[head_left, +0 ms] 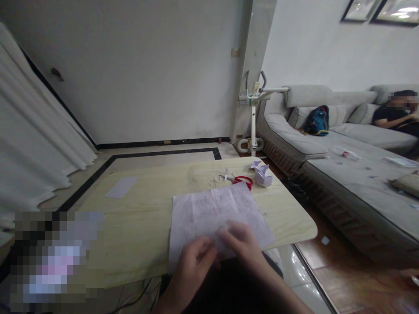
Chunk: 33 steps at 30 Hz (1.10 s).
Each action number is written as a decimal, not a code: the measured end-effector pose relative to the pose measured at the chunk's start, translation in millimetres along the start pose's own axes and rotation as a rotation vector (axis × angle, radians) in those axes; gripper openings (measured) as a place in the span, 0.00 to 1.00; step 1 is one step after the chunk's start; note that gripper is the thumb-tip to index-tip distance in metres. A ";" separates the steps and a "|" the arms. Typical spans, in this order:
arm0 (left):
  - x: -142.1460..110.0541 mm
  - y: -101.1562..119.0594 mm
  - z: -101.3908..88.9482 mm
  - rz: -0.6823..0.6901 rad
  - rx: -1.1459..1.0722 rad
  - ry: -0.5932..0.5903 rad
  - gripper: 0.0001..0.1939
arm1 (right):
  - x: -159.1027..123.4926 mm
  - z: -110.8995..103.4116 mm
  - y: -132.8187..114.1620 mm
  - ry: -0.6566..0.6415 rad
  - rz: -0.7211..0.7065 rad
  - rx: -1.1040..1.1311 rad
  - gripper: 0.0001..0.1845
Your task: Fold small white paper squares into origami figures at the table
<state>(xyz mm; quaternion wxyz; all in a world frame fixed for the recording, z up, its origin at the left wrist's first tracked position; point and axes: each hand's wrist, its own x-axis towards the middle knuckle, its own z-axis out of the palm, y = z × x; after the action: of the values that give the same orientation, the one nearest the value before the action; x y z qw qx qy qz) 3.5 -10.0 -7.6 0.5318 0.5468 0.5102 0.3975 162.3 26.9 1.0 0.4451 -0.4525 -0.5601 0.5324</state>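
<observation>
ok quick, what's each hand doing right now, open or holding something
Left hand: fingers curled over the creased printed paper sheet; whether it grips anything cannot be told.
Right hand: fingers bent over the same sheet, blurred; grip cannot be told.

dim light, blurry right hand

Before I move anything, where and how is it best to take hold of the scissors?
Probably by the red handles, from above: the blades point left among scraps, while the sheet and crumpled paper lie close on the near and right sides.
</observation>
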 end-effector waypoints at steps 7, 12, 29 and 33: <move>-1.6 4.4 0.2 0.068 0.098 0.005 0.14 | -1.9 0.4 2.3 -0.017 0.005 0.049 0.20; -1.2 8.5 0.8 0.085 0.125 -0.035 0.14 | -2.0 0.3 0.4 -0.007 -0.016 0.030 0.20; -2.3 6.8 2.2 0.076 0.160 -0.055 0.14 | -3.1 -2.3 -7.3 -0.014 -0.012 0.072 0.16; -2.3 9.5 1.2 0.090 0.205 -0.058 0.14 | -2.8 -3.0 -7.4 -0.017 -0.002 0.083 0.16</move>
<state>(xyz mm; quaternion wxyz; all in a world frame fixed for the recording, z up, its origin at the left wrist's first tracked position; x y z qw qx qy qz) 5.6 -11.7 1.9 0.4694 0.6318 0.5075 0.3507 165.5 24.5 8.5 0.4593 -0.4284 -0.5419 0.5584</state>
